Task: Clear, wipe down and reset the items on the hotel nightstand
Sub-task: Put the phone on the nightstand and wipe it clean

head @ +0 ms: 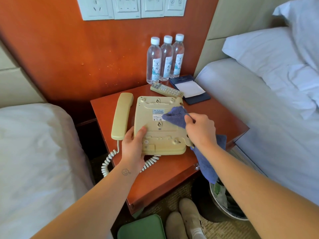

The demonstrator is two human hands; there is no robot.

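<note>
A cream telephone base (160, 128) lies upside down on the red-brown nightstand (172, 173), its underside label facing up. My left hand (133, 147) grips the base's near left corner. My right hand (201, 131) holds a blue cloth (176, 116) pressed against the base's right side; the cloth's tail hangs over the nightstand's front right edge. The handset (121, 115) lies face down to the left of the base, its coiled cord (107, 163) trailing off the front.
Three water bottles (166, 57) stand at the back against the wall. A remote control (166, 90) and a dark blue notepad holder (190, 89) lie behind the phone. Beds flank the nightstand. A bin (224, 204) and a green object (141, 227) sit on the floor.
</note>
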